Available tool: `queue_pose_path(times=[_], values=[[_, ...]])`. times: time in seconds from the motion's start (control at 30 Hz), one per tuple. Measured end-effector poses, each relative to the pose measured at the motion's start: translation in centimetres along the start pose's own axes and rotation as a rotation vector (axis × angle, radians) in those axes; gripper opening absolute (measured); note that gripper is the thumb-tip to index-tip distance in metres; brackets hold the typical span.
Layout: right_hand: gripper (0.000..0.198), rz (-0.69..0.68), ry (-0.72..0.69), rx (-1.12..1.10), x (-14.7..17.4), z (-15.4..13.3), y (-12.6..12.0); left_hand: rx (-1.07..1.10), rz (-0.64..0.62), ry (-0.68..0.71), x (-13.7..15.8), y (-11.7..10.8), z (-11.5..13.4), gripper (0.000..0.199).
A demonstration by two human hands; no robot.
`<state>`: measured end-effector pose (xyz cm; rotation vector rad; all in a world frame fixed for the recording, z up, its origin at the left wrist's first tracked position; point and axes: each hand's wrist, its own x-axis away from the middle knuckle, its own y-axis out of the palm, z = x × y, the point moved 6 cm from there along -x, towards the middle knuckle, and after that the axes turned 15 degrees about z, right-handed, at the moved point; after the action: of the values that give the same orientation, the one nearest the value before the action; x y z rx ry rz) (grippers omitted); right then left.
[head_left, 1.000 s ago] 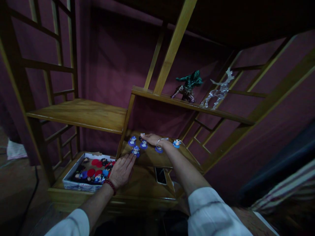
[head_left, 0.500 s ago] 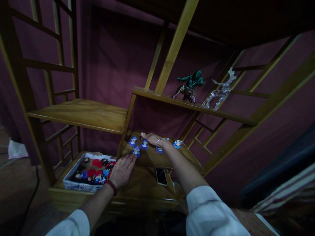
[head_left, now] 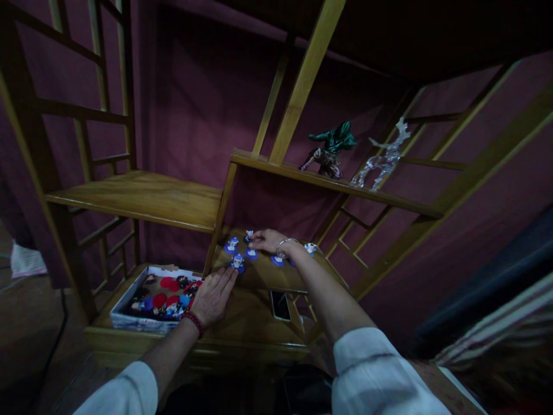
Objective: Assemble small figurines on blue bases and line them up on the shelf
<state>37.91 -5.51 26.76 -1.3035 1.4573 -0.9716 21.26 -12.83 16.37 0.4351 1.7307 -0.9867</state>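
Note:
My left hand (head_left: pixel 215 293), a dark red bead bracelet at its wrist, lies with fingers stretched out on the lower shelf. Its fingertips are close to a small figurine on a round purple base (head_left: pixel 237 263). Over the same shelf reaches my right hand (head_left: pixel 268 241), wearing a silver bangle, fingers extended and apart. A small white-and-dark figurine (head_left: pixel 249 236) stands right at its fingertips; whether they touch is unclear. Just below the fingers is another purple-based figurine (head_left: pixel 251 253), partly covered. A further figurine (head_left: pixel 232 245) stands to the left.
An open box (head_left: pixel 123 324) of jumbled figurines and red discs sits at left. A phone (head_left: pixel 280 305) lies on the ledge. More figurines (head_left: pixel 310 249) stand right of my hand. Above are a green-and-bronze statue (head_left: pixel 332 148) and a clear deer figure (head_left: pixel 382 158). A wooden shelf (head_left: pixel 142 199) juts out left.
My right hand has shifted slightly right, its fingers loosening, and the white-and-dark figurine now shows beside them. My left hand stays almost in place. The whole view has moved a little.

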Motion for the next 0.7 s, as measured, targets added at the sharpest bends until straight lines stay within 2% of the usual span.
queue_pose_path(times=[0.1,0.2,0.43,0.7], values=[[0.055,-0.028,0.010,0.033,0.4,0.1,0.5,0.003,0.004,0.002,-0.2,-0.3,0.1,0.043],[0.061,-0.016,-0.038,0.099,0.5,-0.3,1.1,0.002,-0.011,-0.001,-0.4,-0.4,0.1,0.042],[0.063,0.042,-0.074,0.202,0.8,-1.0,1.7,-0.001,0.011,0.017,-0.4,-0.4,0.1,0.042],[0.059,0.067,-0.098,0.225,0.3,-0.5,2.3,-0.002,0.013,0.009,-0.3,-0.3,0.1,0.041]])
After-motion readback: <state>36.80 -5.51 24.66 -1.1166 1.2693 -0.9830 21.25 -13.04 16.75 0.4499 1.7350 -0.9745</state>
